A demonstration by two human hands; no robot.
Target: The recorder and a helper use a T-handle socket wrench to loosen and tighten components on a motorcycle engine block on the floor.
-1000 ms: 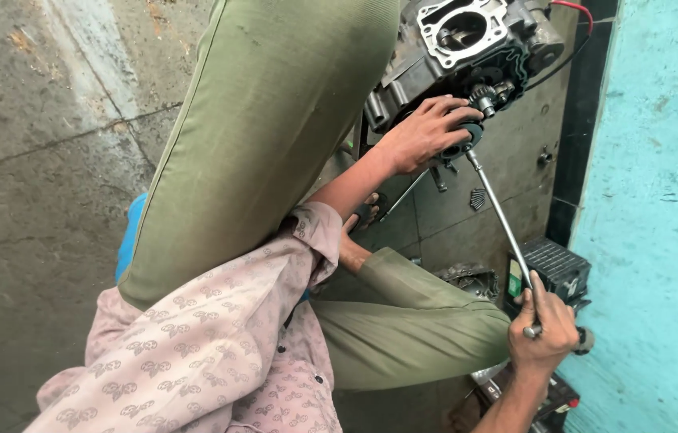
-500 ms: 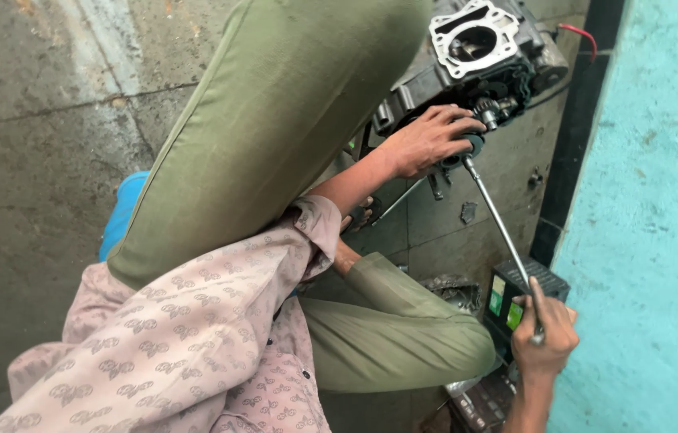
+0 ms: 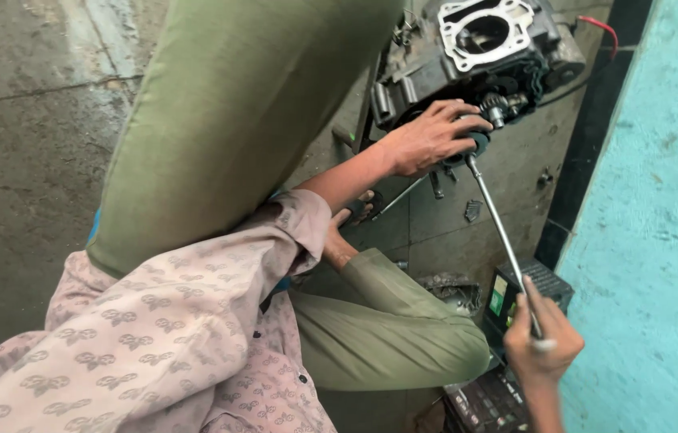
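A grey motorcycle engine block point(image 3: 475, 48) with an open cylinder bore stands on the concrete floor at the top. My left hand point(image 3: 427, 140) is closed over the black head of a long steel wrench bar point(image 3: 499, 228), right at the engine's side next to a small gear point(image 3: 493, 104). The bar slants down to the right. My right hand point(image 3: 544, 345) grips its far end near the bottom right. My sleeve is pink and patterned.
My raised knee in olive trousers point(image 3: 235, 120) fills the middle. A turquoise wall point(image 3: 652, 240) runs along the right. A black battery-like box point(image 3: 544, 285) sits under the bar. Small loose parts point(image 3: 474, 210) lie on the floor, and a red wire point(image 3: 600, 28) leaves the engine.
Both hands keep their hold on the bar. The view has shifted a little, and my right hand with the handle end sits slightly lower.
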